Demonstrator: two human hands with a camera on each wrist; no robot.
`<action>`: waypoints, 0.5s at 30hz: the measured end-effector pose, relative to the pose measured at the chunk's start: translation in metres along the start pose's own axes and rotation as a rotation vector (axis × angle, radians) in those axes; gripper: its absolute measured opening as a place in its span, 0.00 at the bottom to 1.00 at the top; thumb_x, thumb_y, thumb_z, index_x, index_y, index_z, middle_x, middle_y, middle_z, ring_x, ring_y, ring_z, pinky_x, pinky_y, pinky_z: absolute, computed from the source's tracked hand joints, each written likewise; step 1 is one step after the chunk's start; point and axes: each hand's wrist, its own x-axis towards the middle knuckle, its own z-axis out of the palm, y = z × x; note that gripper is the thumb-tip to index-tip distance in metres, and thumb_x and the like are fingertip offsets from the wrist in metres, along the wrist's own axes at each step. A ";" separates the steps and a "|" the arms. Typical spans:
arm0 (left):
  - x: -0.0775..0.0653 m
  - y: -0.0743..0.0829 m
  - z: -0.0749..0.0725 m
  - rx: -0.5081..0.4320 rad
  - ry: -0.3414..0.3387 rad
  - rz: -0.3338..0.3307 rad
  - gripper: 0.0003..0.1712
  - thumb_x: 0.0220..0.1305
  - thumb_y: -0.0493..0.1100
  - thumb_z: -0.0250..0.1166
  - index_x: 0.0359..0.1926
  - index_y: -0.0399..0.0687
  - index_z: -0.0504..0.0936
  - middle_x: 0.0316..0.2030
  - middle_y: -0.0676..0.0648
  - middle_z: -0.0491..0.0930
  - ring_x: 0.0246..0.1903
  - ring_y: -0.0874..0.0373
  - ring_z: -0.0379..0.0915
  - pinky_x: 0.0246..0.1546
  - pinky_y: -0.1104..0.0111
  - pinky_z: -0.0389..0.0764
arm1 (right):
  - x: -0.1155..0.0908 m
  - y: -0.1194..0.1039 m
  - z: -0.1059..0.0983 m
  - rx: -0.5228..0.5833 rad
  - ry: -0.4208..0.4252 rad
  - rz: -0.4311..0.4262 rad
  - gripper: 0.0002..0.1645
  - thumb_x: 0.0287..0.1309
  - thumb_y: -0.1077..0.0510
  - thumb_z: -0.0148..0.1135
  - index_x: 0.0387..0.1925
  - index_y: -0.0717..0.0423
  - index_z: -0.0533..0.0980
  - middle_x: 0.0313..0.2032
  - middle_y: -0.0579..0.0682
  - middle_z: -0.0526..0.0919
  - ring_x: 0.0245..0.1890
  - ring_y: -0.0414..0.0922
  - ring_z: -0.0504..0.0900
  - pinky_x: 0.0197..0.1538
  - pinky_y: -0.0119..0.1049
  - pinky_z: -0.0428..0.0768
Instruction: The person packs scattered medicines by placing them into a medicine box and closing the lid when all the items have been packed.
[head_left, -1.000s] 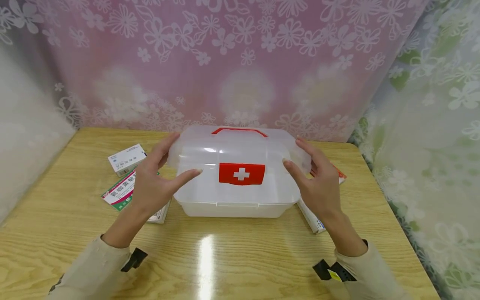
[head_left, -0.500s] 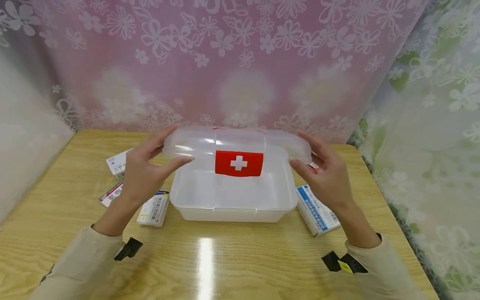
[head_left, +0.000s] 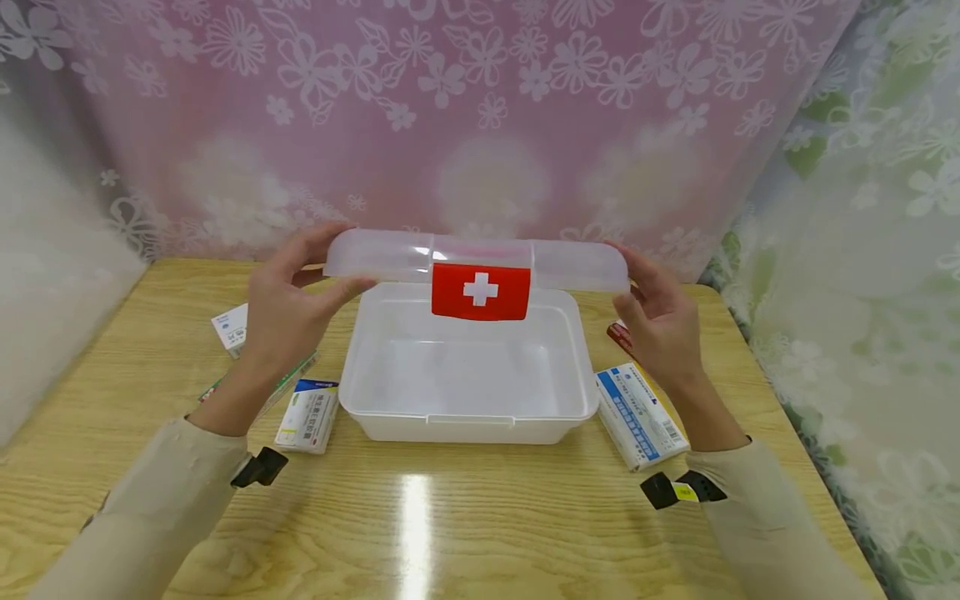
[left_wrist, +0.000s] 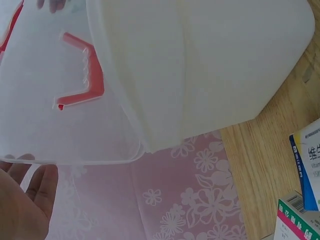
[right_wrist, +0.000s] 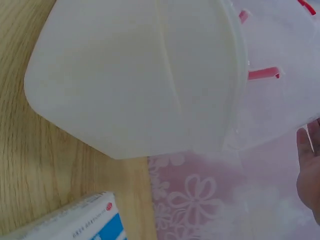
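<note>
A translucent white plastic first-aid box (head_left: pixel 465 429) stands on the table with its lid (head_left: pixel 375 257) raised and tilted back. The red latch (head_left: pixel 450 292) with a white cross hangs from the lid's front edge. My left hand (head_left: pixel 288 312) grips the lid's left end, fingers behind and thumb at the front edge. At the right end, my right hand (head_left: pixel 663 333) holds the lid the same way. In the left wrist view the lid's red handle (left_wrist: pixel 95 75) shows through, and my left fingertips (left_wrist: pixel 47 182) touch the rim.
Left of the box lie a white-and-blue medicine box (head_left: pixel 307 421), a green-edged one (head_left: pixel 292 383) and a white one (head_left: pixel 231 325), partly hidden. To the right are a blue-and-white medicine box (head_left: pixel 637 417) and a dark red one (head_left: pixel 619 335). A pink floral curtain (head_left: pixel 487 167) hangs behind.
Both hands have lifted the lid from resting closed on the box, swinging it up and back. The box's inside and the medicine boxes at the sides have come into view.
</note>
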 end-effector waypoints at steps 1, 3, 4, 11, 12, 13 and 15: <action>0.002 0.000 0.000 -0.011 0.000 0.000 0.33 0.50 0.36 0.75 0.59 0.49 0.77 0.51 0.51 0.79 0.44 0.62 0.76 0.44 0.75 0.78 | 0.001 0.003 0.000 0.020 0.022 -0.001 0.35 0.56 0.50 0.65 0.61 0.64 0.71 0.57 0.54 0.76 0.55 0.47 0.75 0.56 0.30 0.74; 0.006 0.000 0.001 -0.029 -0.006 -0.007 0.34 0.52 0.36 0.74 0.61 0.50 0.75 0.51 0.50 0.79 0.44 0.62 0.76 0.42 0.75 0.78 | 0.004 0.007 0.001 0.078 0.054 0.013 0.34 0.55 0.48 0.65 0.61 0.62 0.72 0.56 0.53 0.77 0.55 0.47 0.76 0.56 0.31 0.74; 0.009 0.000 0.001 -0.044 -0.010 -0.010 0.34 0.53 0.36 0.73 0.62 0.50 0.74 0.51 0.49 0.80 0.44 0.62 0.76 0.41 0.75 0.78 | 0.006 0.008 0.001 0.110 0.064 0.022 0.35 0.55 0.48 0.66 0.60 0.61 0.73 0.56 0.54 0.77 0.55 0.47 0.76 0.55 0.32 0.75; 0.020 -0.007 0.000 -0.142 -0.025 -0.010 0.31 0.60 0.36 0.67 0.64 0.50 0.70 0.51 0.46 0.80 0.43 0.61 0.78 0.41 0.74 0.79 | 0.022 0.009 0.004 0.136 0.098 0.070 0.34 0.56 0.46 0.64 0.59 0.61 0.74 0.52 0.57 0.79 0.52 0.50 0.78 0.53 0.38 0.77; 0.021 -0.008 -0.001 -0.165 -0.023 -0.006 0.30 0.61 0.36 0.66 0.64 0.49 0.70 0.50 0.46 0.80 0.44 0.60 0.78 0.41 0.73 0.79 | 0.024 0.009 0.005 0.134 0.109 0.080 0.33 0.56 0.46 0.64 0.58 0.62 0.75 0.51 0.57 0.79 0.50 0.50 0.79 0.53 0.38 0.77; 0.023 -0.011 -0.001 -0.191 -0.018 -0.004 0.28 0.62 0.36 0.65 0.63 0.48 0.71 0.50 0.46 0.80 0.44 0.59 0.78 0.41 0.73 0.79 | 0.026 0.010 0.005 0.126 0.116 0.089 0.33 0.57 0.46 0.63 0.58 0.62 0.75 0.50 0.58 0.80 0.50 0.50 0.79 0.52 0.38 0.78; 0.025 -0.016 -0.002 -0.249 -0.007 0.004 0.24 0.64 0.36 0.63 0.61 0.44 0.73 0.50 0.46 0.80 0.46 0.58 0.78 0.43 0.74 0.79 | 0.030 0.009 0.006 0.117 0.134 0.117 0.30 0.58 0.47 0.62 0.57 0.61 0.75 0.49 0.57 0.80 0.49 0.50 0.79 0.51 0.38 0.78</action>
